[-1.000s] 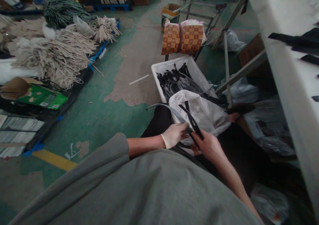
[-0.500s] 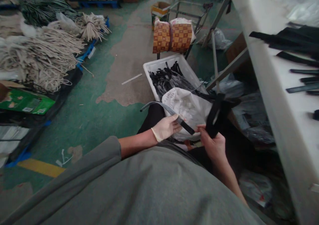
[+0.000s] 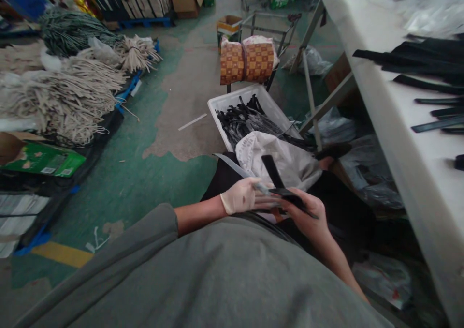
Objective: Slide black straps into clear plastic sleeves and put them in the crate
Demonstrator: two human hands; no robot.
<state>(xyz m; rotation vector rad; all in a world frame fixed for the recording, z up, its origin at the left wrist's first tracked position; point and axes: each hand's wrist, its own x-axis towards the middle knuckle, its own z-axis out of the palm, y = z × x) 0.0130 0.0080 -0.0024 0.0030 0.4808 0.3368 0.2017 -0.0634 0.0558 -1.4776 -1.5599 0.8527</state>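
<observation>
My left hand (image 3: 242, 197), in a pale glove, holds a grey strip (image 3: 232, 164) between thumb and fingers; the strip's far end sticks out toward the upper left. Close beside it, my right hand (image 3: 310, 213) is closed on a black strap (image 3: 273, 172), which looks bent or doubled, with one part pointing up and another lying across the fingers. The two hands meet in front of my lap, and the strip and strap overlap there. Just beyond them a white sack (image 3: 286, 156) lies over my legs. Where the fingertips meet, details are blurred.
Past the sack stands a white crate (image 3: 213, 110) of black strips. Behind it is a checkered roll (image 3: 248, 62) on a metal frame. At right, a white table (image 3: 406, 139) carries black strips (image 3: 427, 57). Bundled cords (image 3: 61, 93) lie on a pallet at left.
My right hand has brought the black strap down and left against my left hand. The grey strip's end has shifted lower. The whole view has tilted slightly upward.
</observation>
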